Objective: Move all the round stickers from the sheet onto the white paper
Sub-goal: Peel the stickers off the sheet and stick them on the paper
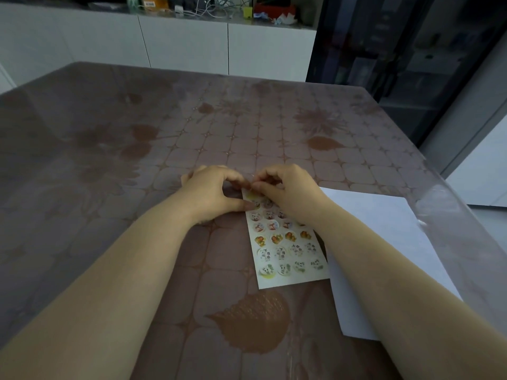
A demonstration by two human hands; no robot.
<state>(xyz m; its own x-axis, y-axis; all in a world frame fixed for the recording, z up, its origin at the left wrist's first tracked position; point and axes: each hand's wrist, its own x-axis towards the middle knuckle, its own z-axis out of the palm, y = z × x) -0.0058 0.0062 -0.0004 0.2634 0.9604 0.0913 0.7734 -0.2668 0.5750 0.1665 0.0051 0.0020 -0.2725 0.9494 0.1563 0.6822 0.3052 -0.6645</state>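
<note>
A sticker sheet (285,248) with rows of several round printed stickers lies on the table in front of me. My left hand (216,192) rests on its far left corner, thumb pressing the sheet down. My right hand (285,187) sits over the sheet's far end, with fingertips pinched together at the top edge next to the left fingertips; whether a sticker is between them is hidden. The white paper (384,242) lies to the right of the sheet, partly under my right forearm, with no stickers visible on it.
The table (137,160) wears a brown patterned cloth under clear plastic. White cabinets (186,48) with clutter on top stand beyond the far edge, and a dark glass cabinet (397,50) stands at the back right. The table's right edge runs close to the paper.
</note>
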